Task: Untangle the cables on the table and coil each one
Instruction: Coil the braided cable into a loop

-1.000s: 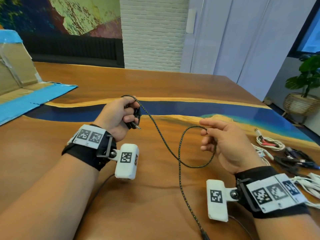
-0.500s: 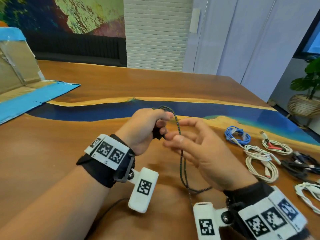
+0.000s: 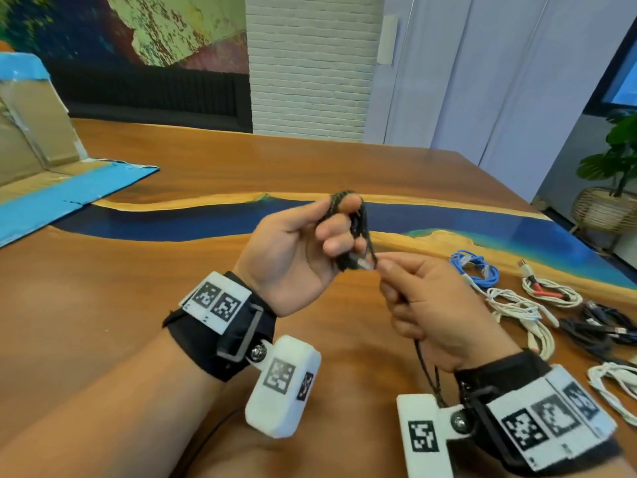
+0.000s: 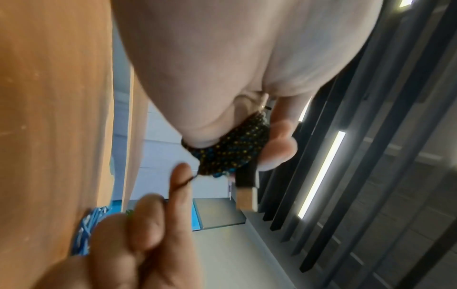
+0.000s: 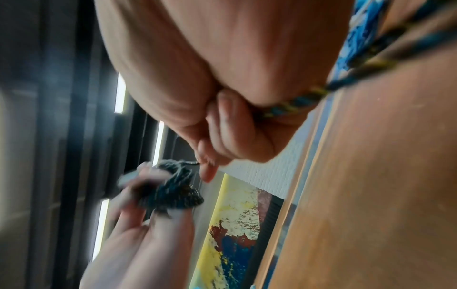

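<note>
- A wooden counter [image 3: 120,305] with a blue resin band running across it stands before a white brick wall [image 3: 310,63] and a painted mural [image 3: 155,25]; a potted plant in a woven basket [image 3: 606,205] sits at the far right.
- At the left edge lies an opened cardboard box with blue tape [image 3: 41,160].
- The left hand [image 3: 296,250] is raised above the counter with its fingers curled round a bundle of black braided cable [image 3: 358,222], speckled yellow and blue in the left wrist view [image 4: 232,148].
- A loop of that cable passes over the fingertips at the top, and a metal USB plug [image 4: 246,197] sticks out from the bundle.
- The right hand [image 3: 434,305] is just beside the left, thumb and forefinger pinching the cable where it leaves the bundle; the other fingers are curled.
- The loose tail of the cable runs through the right palm and hangs below the wrist [image 3: 431,374].
- Right of the hands, on the counter, lie other cables already coiled: a blue cable [image 3: 479,270], a white cable [image 3: 520,308], a white cable with a red piece [image 3: 551,291], a dark cable [image 3: 599,326] and another white cable at the edge [image 3: 617,381].
</note>
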